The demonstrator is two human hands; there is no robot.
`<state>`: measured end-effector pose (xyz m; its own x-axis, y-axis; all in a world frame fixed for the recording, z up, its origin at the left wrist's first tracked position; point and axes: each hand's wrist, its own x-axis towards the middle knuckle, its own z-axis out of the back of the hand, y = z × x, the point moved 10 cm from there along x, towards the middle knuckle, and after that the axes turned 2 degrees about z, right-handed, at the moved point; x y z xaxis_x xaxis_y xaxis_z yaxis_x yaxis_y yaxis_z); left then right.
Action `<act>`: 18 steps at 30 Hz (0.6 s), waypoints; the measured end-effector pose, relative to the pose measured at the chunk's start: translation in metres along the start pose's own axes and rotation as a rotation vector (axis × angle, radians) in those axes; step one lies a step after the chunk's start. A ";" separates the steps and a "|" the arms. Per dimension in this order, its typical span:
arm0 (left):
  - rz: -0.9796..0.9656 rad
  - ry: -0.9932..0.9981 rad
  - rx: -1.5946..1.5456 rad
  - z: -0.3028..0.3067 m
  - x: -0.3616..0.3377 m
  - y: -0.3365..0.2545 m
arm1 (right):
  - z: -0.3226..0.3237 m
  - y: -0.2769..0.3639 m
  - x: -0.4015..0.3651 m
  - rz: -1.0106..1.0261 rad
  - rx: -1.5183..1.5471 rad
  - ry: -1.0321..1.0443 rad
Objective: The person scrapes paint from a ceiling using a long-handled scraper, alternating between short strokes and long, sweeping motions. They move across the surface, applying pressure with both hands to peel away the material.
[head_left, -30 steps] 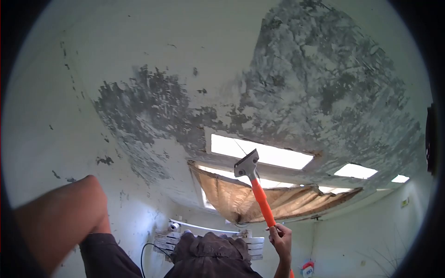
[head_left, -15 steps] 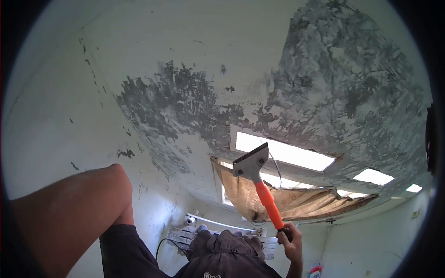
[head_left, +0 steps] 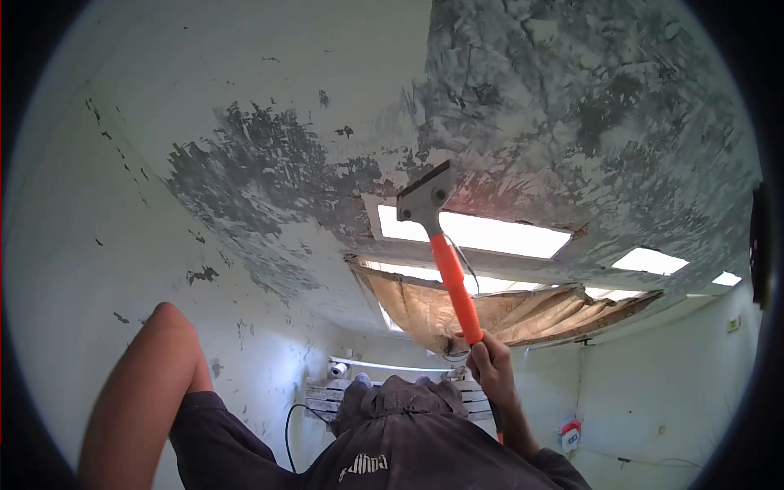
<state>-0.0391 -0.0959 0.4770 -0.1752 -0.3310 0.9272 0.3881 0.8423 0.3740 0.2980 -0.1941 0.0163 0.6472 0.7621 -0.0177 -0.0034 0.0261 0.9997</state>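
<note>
My right hand [head_left: 492, 367] is wrapped around the long orange handle of a scraper [head_left: 456, 282]. The scraper's wide grey metal head points up, its dark blade edge overlapping the patchy scraped surface [head_left: 269, 171] in this view. Below my fist, more of the handle shows beside my forearm. On the left, my bent left arm [head_left: 155, 367] is raised with the elbow up; its hand lies outside the picture.
Bright openings [head_left: 478, 233] sit in the scraped surface, with a bunched tan curtain [head_left: 523, 318] below them. Slatted wooden boards [head_left: 324, 396] are under my feet, next to a dark cable [head_left: 287, 425]. A red and white item [head_left: 570, 435] is at lower right.
My right hand and the scraper have moved up and slightly left in the view. My left elbow now appears farther left and lower, and the whole view has shifted.
</note>
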 end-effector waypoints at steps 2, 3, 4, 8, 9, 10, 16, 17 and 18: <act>-0.040 0.005 -0.164 -0.012 -0.007 -0.026 | 0.003 -0.005 0.009 0.025 0.014 -0.008; -0.006 -0.004 -0.241 -0.020 -0.020 -0.029 | 0.006 -0.005 0.015 0.065 0.019 -0.022; 0.070 -0.017 -0.328 -0.032 -0.040 -0.026 | 0.009 -0.007 0.021 0.079 -0.025 -0.047; 1.153 -0.106 -0.281 -0.123 -0.274 0.063 | 0.019 -0.005 0.032 0.056 -0.127 -0.108; 1.383 -0.063 -0.381 -0.167 -0.332 0.066 | 0.018 -0.004 0.033 0.073 -0.129 -0.093; 1.540 -0.033 -0.360 -0.202 -0.384 0.058 | 0.019 -0.003 0.034 0.078 -0.119 -0.112; 1.997 -0.342 -0.979 -0.302 -0.457 0.047 | 0.034 -0.005 0.028 0.084 -0.171 -0.080; 1.935 -0.437 -1.024 -0.309 -0.467 0.052 | 0.036 -0.005 0.026 0.035 -0.193 -0.086; 1.951 -0.441 -0.964 -0.311 -0.466 0.056 | 0.039 -0.007 0.026 -0.015 -0.215 -0.099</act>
<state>0.3456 -0.0266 0.0717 0.7892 0.6127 0.0416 0.4543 -0.5368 -0.7110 0.3441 -0.1999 0.0098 0.7197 0.6940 -0.0200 -0.1489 0.1825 0.9719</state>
